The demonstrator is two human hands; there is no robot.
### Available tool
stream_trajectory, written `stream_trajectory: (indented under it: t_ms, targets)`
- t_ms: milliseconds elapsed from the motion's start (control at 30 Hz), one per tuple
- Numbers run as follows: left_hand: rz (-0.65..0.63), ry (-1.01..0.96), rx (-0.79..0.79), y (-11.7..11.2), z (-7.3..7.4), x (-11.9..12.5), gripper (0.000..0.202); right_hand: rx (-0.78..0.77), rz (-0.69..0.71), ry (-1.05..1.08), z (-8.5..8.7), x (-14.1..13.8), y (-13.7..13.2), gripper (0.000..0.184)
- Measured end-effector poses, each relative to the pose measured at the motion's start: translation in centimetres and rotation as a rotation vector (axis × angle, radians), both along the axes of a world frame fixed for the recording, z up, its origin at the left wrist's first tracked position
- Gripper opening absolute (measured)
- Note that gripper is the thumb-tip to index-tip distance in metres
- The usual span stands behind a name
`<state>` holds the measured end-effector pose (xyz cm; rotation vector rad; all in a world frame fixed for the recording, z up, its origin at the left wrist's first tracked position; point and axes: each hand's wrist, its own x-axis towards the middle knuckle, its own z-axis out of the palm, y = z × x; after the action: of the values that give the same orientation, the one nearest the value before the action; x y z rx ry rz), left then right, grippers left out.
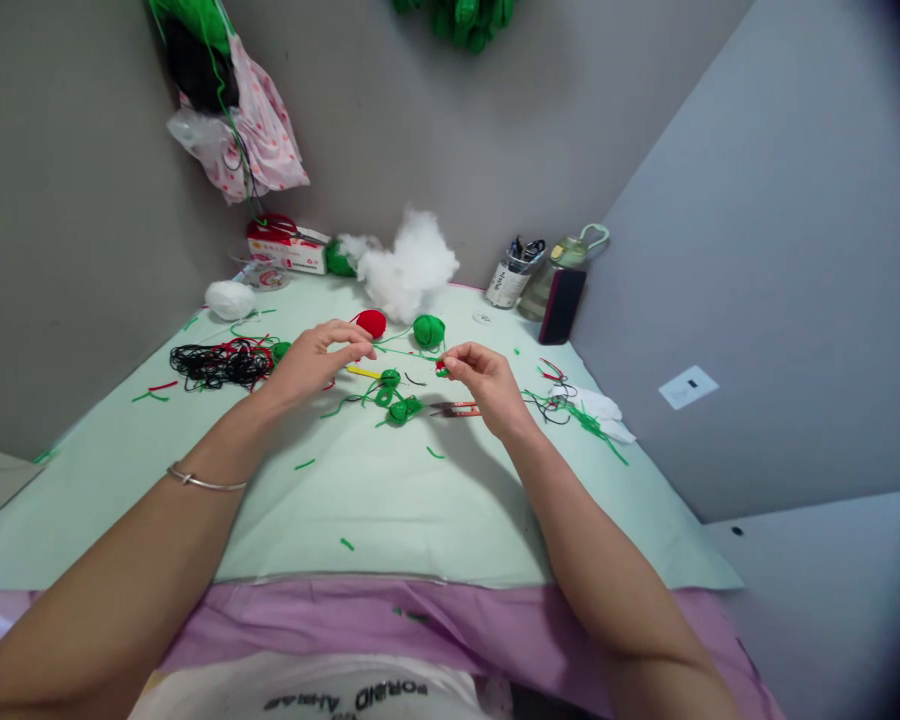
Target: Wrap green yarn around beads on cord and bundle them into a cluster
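My left hand (321,356) hovers above the pale green table cover (390,500), fingers pinched on a thin green yarn strand (401,346). That strand runs right to my right hand (484,378), which pinches a small red-and-green crochet piece (442,369). A green yarn ball (428,329) and a red yarn ball (371,322) lie just behind the hands. Small green crochet pieces (399,398) and a yellow crochet hook (363,371) rest below the hands. Orange-handled snips (456,408) lie by my right wrist.
A tangle of black yarn (216,364) lies at left, with a white yarn ball (229,299) behind it. White stuffing (406,268), a box (289,248), a cup of tools (511,278), a bottle (553,280) and a dark phone (562,305) stand at the back. Yarn scraps (577,410) lie at right.
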<state>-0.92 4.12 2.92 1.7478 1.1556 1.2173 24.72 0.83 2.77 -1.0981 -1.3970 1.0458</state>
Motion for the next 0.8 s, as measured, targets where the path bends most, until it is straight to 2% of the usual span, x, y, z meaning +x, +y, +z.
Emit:
stream_trajectory:
  t_ms: [67, 100, 167, 267, 333, 400, 433, 500, 633, 700, 800]
  targets:
    - [0.000, 0.097, 0.097, 0.4, -0.3, -0.1, 0.020, 0.010, -0.011, 0.000, 0.1, 0.0, 0.0, 0.025]
    - [-0.049, 0.114, 0.078, 0.4, -0.4, -0.1, 0.020, 0.018, -0.019, -0.002, 0.1, 0.0, 0.0, 0.024]
    - [-0.157, 0.057, -0.047, 0.1, -0.3, 0.2, 0.024, 0.032, -0.034, -0.009, 0.1, 0.0, -0.1, 0.022]
    - [-0.339, -0.139, -0.258, -1.0, 0.4, 0.8, 0.030, 0.034, -0.041, -0.018, 0.0, -0.1, 0.0, 0.022]
    - [-0.421, -0.204, -0.323, -1.7, 0.9, 1.1, 0.031, 0.029, -0.032, -0.022, -0.1, -0.1, 0.0, 0.023]
    - [-0.462, -0.166, -0.349, -1.8, 1.3, 0.8, 0.029, 0.036, -0.027, -0.024, -0.1, -0.2, -0.1, 0.023]
    - [-0.447, -0.126, -0.339, -1.7, 1.3, 0.5, 0.030, 0.043, -0.030, -0.025, -0.1, -0.2, -0.1, 0.023]
    - [-0.318, -0.045, -0.270, -0.9, 0.9, -0.2, 0.030, 0.062, -0.046, -0.026, 0.0, -0.3, -0.1, 0.021]
    - [-0.120, 0.174, 0.029, 1.0, -0.8, -1.1, 0.022, 0.067, -0.049, -0.027, 0.1, -0.4, -0.2, 0.020]
    - [-0.106, 0.210, 0.118, 1.4, -1.5, -1.0, 0.020, 0.062, -0.038, -0.034, 0.1, -0.5, -0.2, 0.020]
    - [-0.195, 0.160, -0.001, 1.0, -1.9, -0.5, 0.019, 0.076, -0.050, -0.039, 0.0, -0.5, -0.3, 0.020]
